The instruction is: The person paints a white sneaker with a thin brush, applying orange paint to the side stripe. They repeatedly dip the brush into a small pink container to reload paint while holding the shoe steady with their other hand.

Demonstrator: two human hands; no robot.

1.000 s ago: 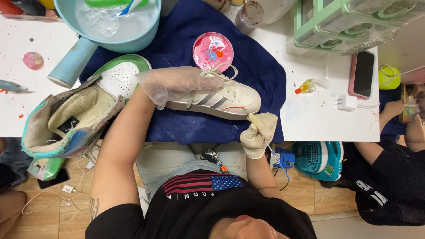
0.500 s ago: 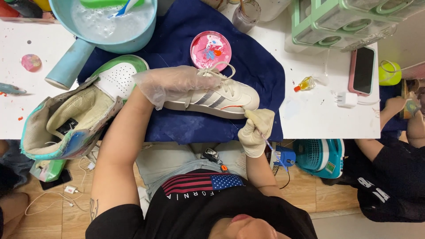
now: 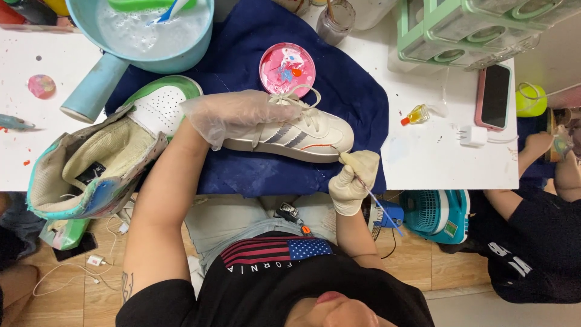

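White sneaker (image 3: 315, 130) lies on its side on the blue cloth (image 3: 242, 175) spread over the worktop (image 3: 436, 151), and it has barely shifted over the last second. Our left hand (image 3: 236, 115), in a loose clear glove, still presses flat over the heel and laces, with the fingers spread over the shoe. Our right hand (image 3: 354, 178), in a white glove, has its fingers pinched together on a thin brush (image 3: 378, 203). It has edged slightly closer, so the tip now meets the sole rim near the toe, just under a thin red line. We judge that the fine edge work carries on in small strokes. The pink paint dish (image 3: 287, 69) sits just beyond the sneaker, near enough for reloading.
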